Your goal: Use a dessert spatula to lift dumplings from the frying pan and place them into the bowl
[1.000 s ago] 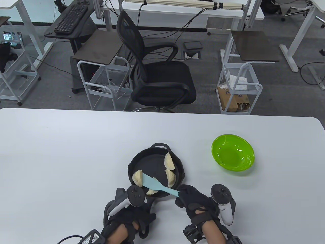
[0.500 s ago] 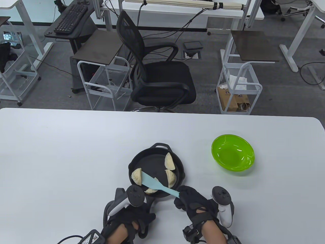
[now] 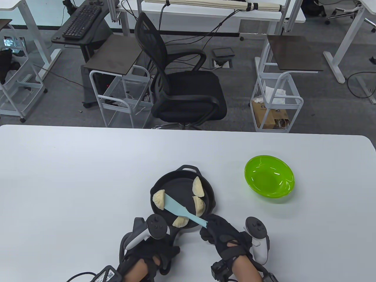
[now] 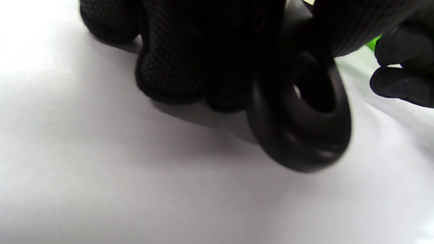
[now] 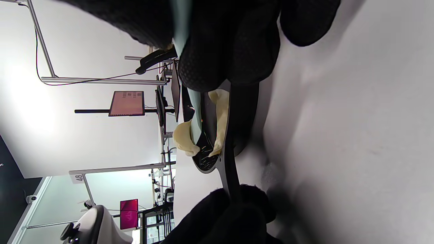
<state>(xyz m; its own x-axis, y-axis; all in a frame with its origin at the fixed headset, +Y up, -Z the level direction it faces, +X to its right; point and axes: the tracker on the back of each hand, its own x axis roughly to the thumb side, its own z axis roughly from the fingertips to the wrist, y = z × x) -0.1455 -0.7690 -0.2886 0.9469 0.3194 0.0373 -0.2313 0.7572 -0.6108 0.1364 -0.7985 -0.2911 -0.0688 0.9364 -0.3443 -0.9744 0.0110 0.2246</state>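
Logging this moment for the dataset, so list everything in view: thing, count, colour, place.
pan: 1, black, near middle of the table, handle toward the person
dumplings: 4, pale cream, all in the pan; the left one touches the spatula's blade
spatula: 1, light blue, blade over the pan
bowl: 1, green, right of the pan, nothing in it
table: 1, white, under everything
chair: 1, black, behind the table
carts: 2, white wire, either side of the chair
keyboard: 1, black, far left desk
left hand: black glove, grips the pan handle
right hand: black glove, fingers grip the spatula handle
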